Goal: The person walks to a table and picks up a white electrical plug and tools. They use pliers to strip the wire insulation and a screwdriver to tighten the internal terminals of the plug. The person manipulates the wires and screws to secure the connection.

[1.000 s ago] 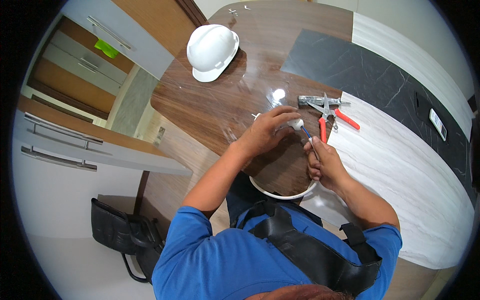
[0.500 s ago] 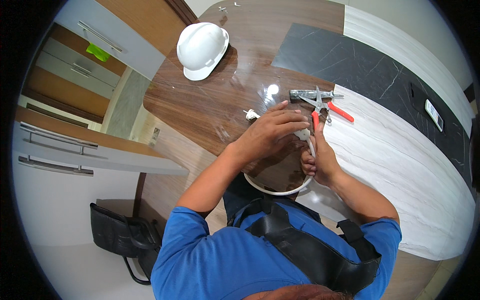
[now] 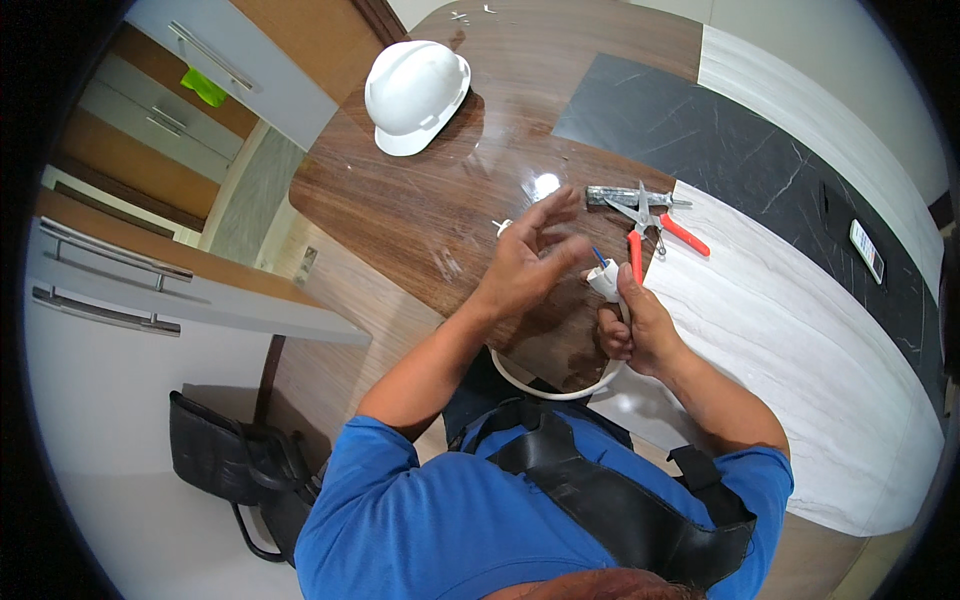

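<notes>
My right hand (image 3: 640, 320) is closed around a white plug housing (image 3: 603, 281) at the end of a thick white cable (image 3: 545, 393). A short blue wire (image 3: 598, 256) sticks out of the housing's top. Just left of it, my left hand (image 3: 535, 255) is raised with its fingers apart, and nothing shows in it. Behind that hand lies a small white plug part with metal pins (image 3: 502, 227), partly hidden. Beyond my right hand are open red-handled snips (image 3: 645, 225), beside a screwdriver with a clear handle (image 3: 625, 197).
A white hard hat (image 3: 413, 97) sits on the brown wooden tabletop (image 3: 400, 215) at the far left. To the right, a phone with a lit screen (image 3: 867, 250) lies on a black marble-look strip (image 3: 700, 130). A black office chair (image 3: 225, 455) stands at the lower left.
My left hand has lifted off the white housing and moved slightly left, uncovering the blue wire. My right hand keeps its hold, lowered a little. The view has shifted slightly.
</notes>
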The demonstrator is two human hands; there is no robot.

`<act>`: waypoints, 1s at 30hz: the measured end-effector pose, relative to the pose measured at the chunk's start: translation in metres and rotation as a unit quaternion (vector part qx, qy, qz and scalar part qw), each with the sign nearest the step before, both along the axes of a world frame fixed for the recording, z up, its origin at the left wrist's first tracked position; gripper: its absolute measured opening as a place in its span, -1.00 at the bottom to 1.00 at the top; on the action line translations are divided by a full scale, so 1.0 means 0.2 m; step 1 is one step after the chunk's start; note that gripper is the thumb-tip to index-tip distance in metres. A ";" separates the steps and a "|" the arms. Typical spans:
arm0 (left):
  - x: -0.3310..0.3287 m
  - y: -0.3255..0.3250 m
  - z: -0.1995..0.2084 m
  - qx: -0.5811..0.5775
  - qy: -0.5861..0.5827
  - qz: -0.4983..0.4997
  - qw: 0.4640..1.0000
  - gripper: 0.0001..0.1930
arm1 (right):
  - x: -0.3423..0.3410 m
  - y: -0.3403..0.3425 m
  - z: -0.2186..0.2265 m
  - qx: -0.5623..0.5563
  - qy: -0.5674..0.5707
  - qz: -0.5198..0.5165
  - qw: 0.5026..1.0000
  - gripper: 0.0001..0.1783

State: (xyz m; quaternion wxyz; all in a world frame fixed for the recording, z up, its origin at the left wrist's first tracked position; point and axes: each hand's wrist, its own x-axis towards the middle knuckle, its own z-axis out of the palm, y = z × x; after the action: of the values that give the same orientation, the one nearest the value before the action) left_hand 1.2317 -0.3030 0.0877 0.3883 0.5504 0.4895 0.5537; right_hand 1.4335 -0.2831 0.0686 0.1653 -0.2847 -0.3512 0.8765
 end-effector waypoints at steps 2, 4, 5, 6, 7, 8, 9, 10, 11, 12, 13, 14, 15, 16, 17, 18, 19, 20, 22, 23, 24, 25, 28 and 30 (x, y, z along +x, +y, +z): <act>-0.01 -0.02 -0.02 -0.120 -0.105 0.002 0.987 -0.53 | 0.00 0.00 0.01 -0.009 0.010 -0.005 1.000 -0.26; 0.01 -0.06 0.02 -0.239 -0.140 -0.057 0.959 -0.61 | -0.01 0.00 0.00 -0.010 0.013 -0.008 1.000 -0.29; 0.03 -0.07 0.02 -0.235 -0.156 -0.064 0.957 -0.63 | 0.00 0.00 -0.02 -0.012 0.013 -0.012 1.000 -0.31; 0.06 -0.09 0.02 -0.230 -0.173 -0.069 0.955 -0.65 | 0.00 0.01 -0.04 -0.014 0.014 -0.014 1.000 -0.33; 0.08 -0.10 0.01 -0.225 -0.189 -0.073 0.953 -0.66 | 0.00 0.01 -0.06 -0.015 0.015 -0.015 1.000 -0.34; 0.09 -0.10 -0.02 -0.230 -0.193 -0.054 0.952 -0.70 | -0.01 0.00 -0.07 -0.014 0.015 -0.020 1.000 -0.37; 0.09 -0.10 -0.05 -0.241 -0.233 -0.056 0.941 -0.72 | -0.02 -0.02 -0.07 -0.010 0.014 -0.023 1.000 -0.39; 0.08 -0.10 -0.07 -0.251 -0.272 -0.058 0.927 -0.74 | -0.03 -0.03 -0.08 -0.007 0.014 -0.026 1.000 -0.40; 0.09 -0.11 -0.09 -0.259 -0.310 -0.060 0.913 -0.75 | -0.03 -0.04 -0.08 -0.009 0.029 -0.024 0.999 -0.42; 0.09 -0.11 -0.11 -0.236 -0.296 -0.058 0.924 -0.77 | -0.03 -0.05 -0.09 -0.011 0.045 -0.022 0.999 -0.43; 0.10 -0.11 -0.13 -0.213 -0.281 -0.054 0.934 -0.78 | -0.03 -0.06 -0.10 -0.014 0.061 -0.020 0.998 -0.44; 0.10 -0.11 -0.14 -0.190 -0.266 -0.051 0.944 -0.79 | -0.01 -0.05 -0.13 -0.028 0.088 -0.002 0.996 -0.46; 0.11 -0.11 -0.16 -0.180 -0.253 -0.033 0.950 -0.80 | -0.02 -0.06 -0.13 -0.020 0.088 -0.007 0.996 -0.46; 0.12 -0.12 -0.17 -0.170 -0.240 -0.016 0.956 -0.80 | -0.03 -0.07 -0.13 -0.013 0.087 -0.013 0.996 -0.46; 0.12 -0.12 -0.18 -0.161 -0.226 0.001 0.961 -0.81 | -0.04 -0.07 -0.13 -0.004 0.087 -0.019 0.996 -0.46; 0.11 -0.13 -0.17 -0.168 -0.269 0.006 0.948 -0.82 | -0.04 -0.08 -0.14 0.028 0.079 -0.002 0.996 -0.47; 0.10 -0.13 -0.16 -0.175 -0.311 0.009 0.934 -0.83 | -0.05 -0.10 -0.15 0.061 0.070 0.014 0.996 -0.48; 0.08 -0.13 -0.16 -0.182 -0.352 0.012 0.918 -0.83 | -0.05 -0.11 -0.15 0.094 0.062 0.030 0.993 -0.48; 0.07 -0.14 -0.17 -0.167 -0.346 0.037 0.923 -0.84 | -0.07 -0.12 -0.18 0.124 0.041 0.055 0.990 -0.51; 0.07 -0.15 -0.17 -0.160 -0.343 0.049 0.924 -0.84 | -0.08 -0.12 -0.19 0.139 0.031 0.068 0.988 -0.53; 0.09 -0.17 -0.15 -0.167 -0.336 0.065 0.924 -0.82 | -0.07 -0.11 -0.18 0.153 0.018 0.094 0.984 -0.57; 0.09 -0.19 -0.16 -0.167 -0.328 0.067 0.927 -0.82 | -0.07 -0.11 -0.18 0.165 0.004 0.112 0.980 -0.57; 0.09 -0.23 -0.20 -0.159 -0.323 0.079 0.930 -0.80 | -0.09 -0.10 -0.16 0.188 -0.029 0.146 0.971 -0.58; 0.08 -0.23 -0.23 -0.140 -0.338 0.105 0.925 -0.79 | -0.11 -0.10 -0.16 0.193 -0.040 0.136 0.971 -0.58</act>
State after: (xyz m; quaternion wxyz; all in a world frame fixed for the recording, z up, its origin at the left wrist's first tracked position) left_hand 1.2476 -0.3490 0.0418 0.5431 0.2160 0.4569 0.6705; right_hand 1.4112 -0.3040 0.0375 0.0823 -0.2324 -0.5553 0.7943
